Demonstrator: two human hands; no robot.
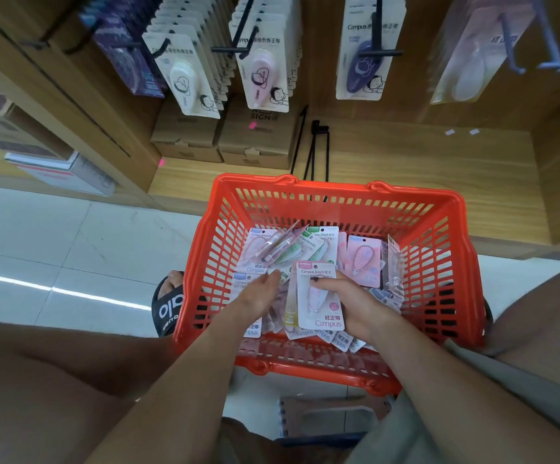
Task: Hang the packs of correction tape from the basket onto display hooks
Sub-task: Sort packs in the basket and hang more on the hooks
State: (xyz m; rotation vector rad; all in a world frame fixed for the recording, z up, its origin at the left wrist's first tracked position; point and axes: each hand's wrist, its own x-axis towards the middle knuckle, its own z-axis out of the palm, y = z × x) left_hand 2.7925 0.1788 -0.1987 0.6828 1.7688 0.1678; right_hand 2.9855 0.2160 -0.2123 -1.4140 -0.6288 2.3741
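Two hands in the orange basket (446,229), which sits on the floor against the low wooden shelf (405,155). Right hand (349,296) has fingers and thumb curled round a small stack of correction tape packs (320,296), pink one on top, held just above the loose packs (364,259) that cover the basket bottom. Left hand (258,291) is flat, fingers straight, holding nothing, fingertips reaching into the pile at basket centre. Step looks like gathering and sorting before hanging. To do it well: keep the stack squared with hang holes at the same end, sort by colour, since each display hook (245,28) above carries one design: white, pink, dark blue. Thread the hole over the hook tip and slide the pack back. Black loose hooks (315,152) lean on the shelf beside two cardboard boxes (225,135). Hard to make out: how many packs are in the stack, the hang holes themselves, what lies under the top layer. Hook at far right is blurred, and the tops of all the hooks are cut off.
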